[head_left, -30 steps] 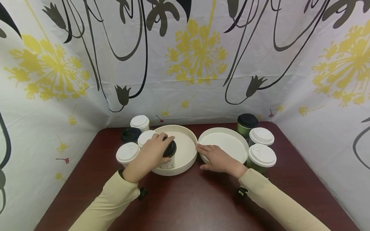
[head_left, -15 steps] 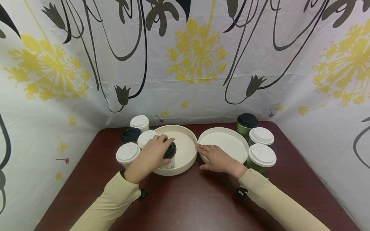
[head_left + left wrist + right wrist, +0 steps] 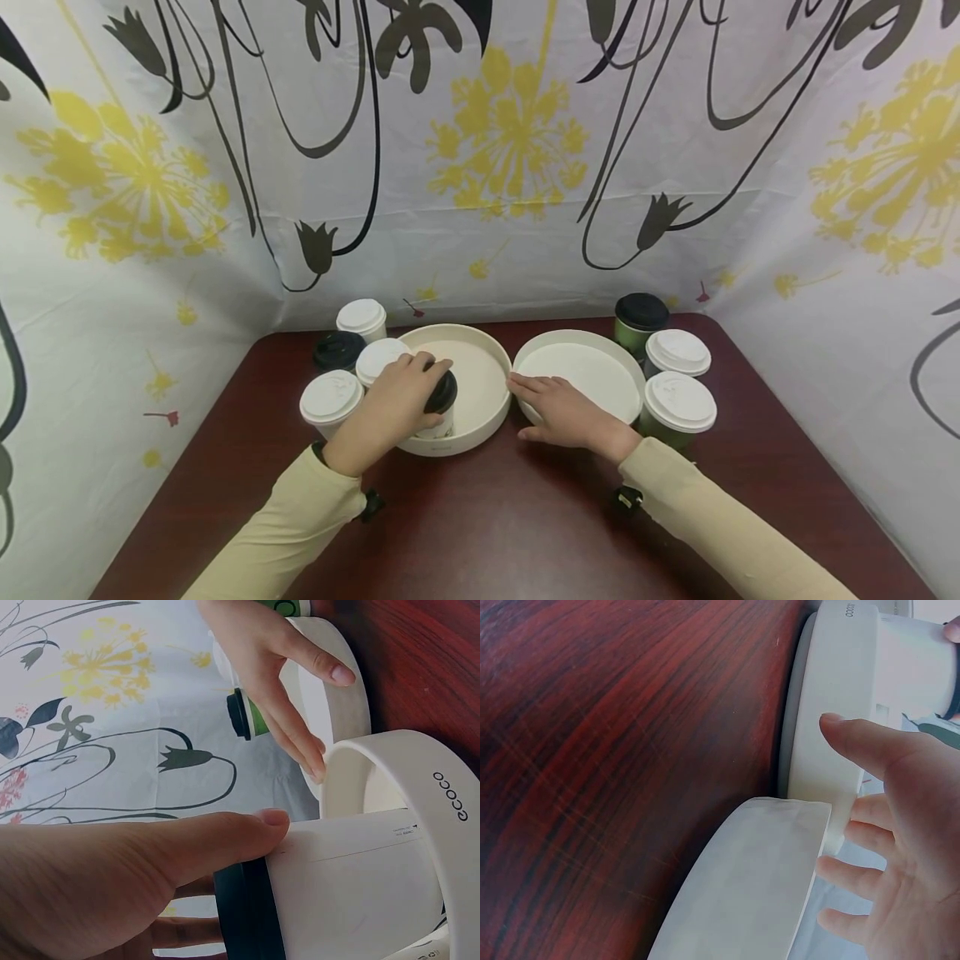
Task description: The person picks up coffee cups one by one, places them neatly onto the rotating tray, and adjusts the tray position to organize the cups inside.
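My left hand (image 3: 388,402) grips a white paper cup with a black lid (image 3: 352,889), fingers and thumb round its lid end. The cup stands inside the left cream round tray (image 3: 483,367), near its front left. In the left wrist view the thumb (image 3: 232,832) lies along the cup's upper side. My right hand (image 3: 567,415) is spread over the near left rim of the right round tray (image 3: 581,362), fingertips by the spot where both trays meet. The right wrist view shows its fingers (image 3: 855,877) straight and apart, holding nothing.
Left of the trays stand white-lidded cups (image 3: 331,397) and a black-lidded cup (image 3: 339,351). On the right are a black-lidded green cup (image 3: 641,321) and two white-lidded cups (image 3: 679,402). A patterned cloth (image 3: 480,250) rises behind the dark red table (image 3: 480,533).
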Tool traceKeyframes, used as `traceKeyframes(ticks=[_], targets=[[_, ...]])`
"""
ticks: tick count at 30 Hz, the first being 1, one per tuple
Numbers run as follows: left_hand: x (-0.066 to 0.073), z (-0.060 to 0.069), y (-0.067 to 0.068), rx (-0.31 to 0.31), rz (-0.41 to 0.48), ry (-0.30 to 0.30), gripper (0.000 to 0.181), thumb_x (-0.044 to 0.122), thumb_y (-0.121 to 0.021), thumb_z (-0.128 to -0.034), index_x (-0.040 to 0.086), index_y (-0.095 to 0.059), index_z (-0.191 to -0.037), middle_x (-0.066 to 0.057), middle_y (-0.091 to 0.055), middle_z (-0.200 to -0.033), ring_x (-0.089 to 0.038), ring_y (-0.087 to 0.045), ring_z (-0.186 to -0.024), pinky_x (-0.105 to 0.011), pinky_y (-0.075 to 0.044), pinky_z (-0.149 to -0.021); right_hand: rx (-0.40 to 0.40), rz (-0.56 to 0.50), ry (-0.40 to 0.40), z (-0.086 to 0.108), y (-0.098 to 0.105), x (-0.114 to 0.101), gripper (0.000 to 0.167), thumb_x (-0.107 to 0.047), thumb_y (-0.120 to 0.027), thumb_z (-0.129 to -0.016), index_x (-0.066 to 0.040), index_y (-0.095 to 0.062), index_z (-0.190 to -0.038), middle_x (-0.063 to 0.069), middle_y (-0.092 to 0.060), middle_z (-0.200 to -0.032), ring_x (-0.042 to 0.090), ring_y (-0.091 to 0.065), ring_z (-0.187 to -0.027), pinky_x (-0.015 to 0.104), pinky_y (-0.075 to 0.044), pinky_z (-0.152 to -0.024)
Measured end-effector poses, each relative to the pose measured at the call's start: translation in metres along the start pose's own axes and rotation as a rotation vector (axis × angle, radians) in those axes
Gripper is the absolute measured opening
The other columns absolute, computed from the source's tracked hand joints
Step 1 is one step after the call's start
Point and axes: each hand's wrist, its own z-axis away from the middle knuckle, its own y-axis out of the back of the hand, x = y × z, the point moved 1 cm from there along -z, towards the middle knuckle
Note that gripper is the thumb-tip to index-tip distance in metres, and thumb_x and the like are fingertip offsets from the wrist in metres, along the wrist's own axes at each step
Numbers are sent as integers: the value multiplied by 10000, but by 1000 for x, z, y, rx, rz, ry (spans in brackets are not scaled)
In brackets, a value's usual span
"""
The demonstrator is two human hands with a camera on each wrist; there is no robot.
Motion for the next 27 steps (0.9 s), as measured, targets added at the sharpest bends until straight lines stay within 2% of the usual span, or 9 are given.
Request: traceKeyframes(ticks=[9, 27], targets=[[-2, -2, -6, 20, -27, -7, 746, 363, -853, -754, 85, -553, -1377, -178, -601, -1303, -366, -593, -1129, -494, -524, -914, -13, 4, -9, 0, -1, 1, 787, -391, -726, -869, -48, -406, -1500, 131, -408, -1569, 361, -460, -1392, 547, -379, -1120], [-2, -3, -10, 2, -37, 7, 744, 382, -847, -758, 99, -552, -1380, -179, -600, -1308, -362, -592, -1136, -498, -519, -924, -13, 0, -6, 0, -1, 1, 782, -371, -731, -868, -43, -406, -1498, 138, -404, -1570, 375, -465, -1384, 558, -385, -1112]])
